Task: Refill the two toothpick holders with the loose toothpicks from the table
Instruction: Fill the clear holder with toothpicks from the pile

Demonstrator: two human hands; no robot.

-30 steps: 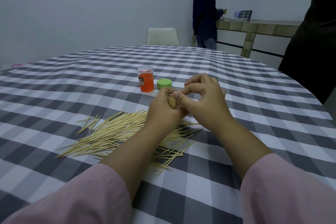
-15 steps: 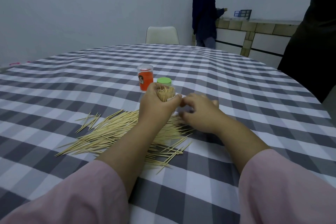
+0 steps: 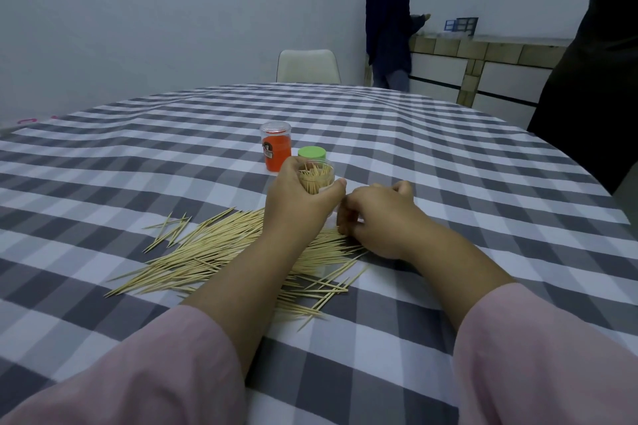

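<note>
My left hand (image 3: 301, 203) grips a clear toothpick holder (image 3: 318, 177), upright and partly filled with toothpicks. Just to its right, my right hand (image 3: 379, 217) is lowered onto the pile of loose toothpicks (image 3: 221, 248), fingers curled and pinching at some of them. The pile spreads over the checked tablecloth in front of me, partly hidden by my forearms. Behind the held holder stand an orange toothpick holder (image 3: 276, 150) with a clear top and a green lid (image 3: 311, 152).
The round table (image 3: 448, 162) wears a grey-and-white checked cloth. A white chair (image 3: 308, 65) stands at the far side. One person stands at a counter (image 3: 490, 55) at the back right, and another dark-clothed person (image 3: 600, 62) is close at the right edge.
My right hand has dropped from the holder's mouth down to the toothpick pile. The left hand has kept hold of the holder, whose open top now shows.
</note>
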